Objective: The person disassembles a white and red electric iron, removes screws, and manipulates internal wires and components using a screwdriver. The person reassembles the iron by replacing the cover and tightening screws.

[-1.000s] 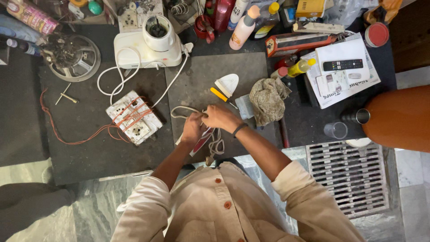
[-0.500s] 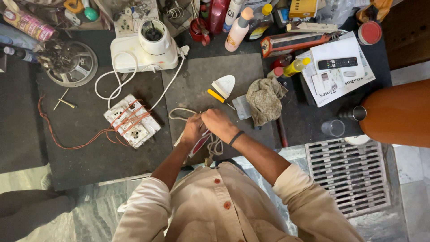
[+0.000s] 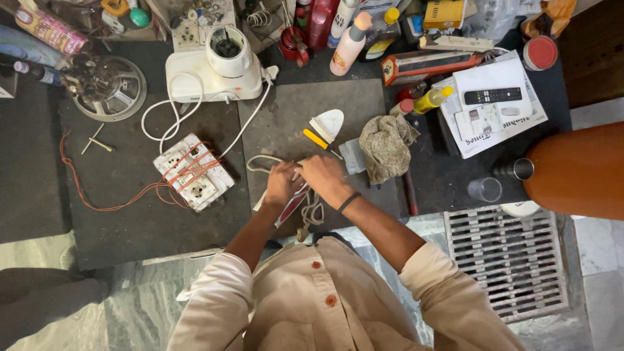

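**Both hands on a coiled cord at the near edge of the desk**

Nearest the person, the left hand [image 3: 281, 184] and right hand [image 3: 324, 177] meet over a pale braided cord [image 3: 313, 209], each closed around a part of it. A red-and-white piece [image 3: 290, 205] shows under the left hand, but what it is I cannot tell. To my eye the work goes best with the loops kept gathered and untwisted, one hand pinning the cord while the other works its end, and the slack kept off the desk [image 3: 149, 227] edge. The cord looks soft and limp, looped over the near middle of the dark mat. Just beyond lie a yellow-handled screwdriver [image 3: 316, 138], a white iron-shaped shell [image 3: 329, 123] and a crumpled rag [image 3: 385, 146]. Farther left sits a white socket board [image 3: 193, 172] wound with red wire, and farthest a white mixer base [image 3: 211, 71].
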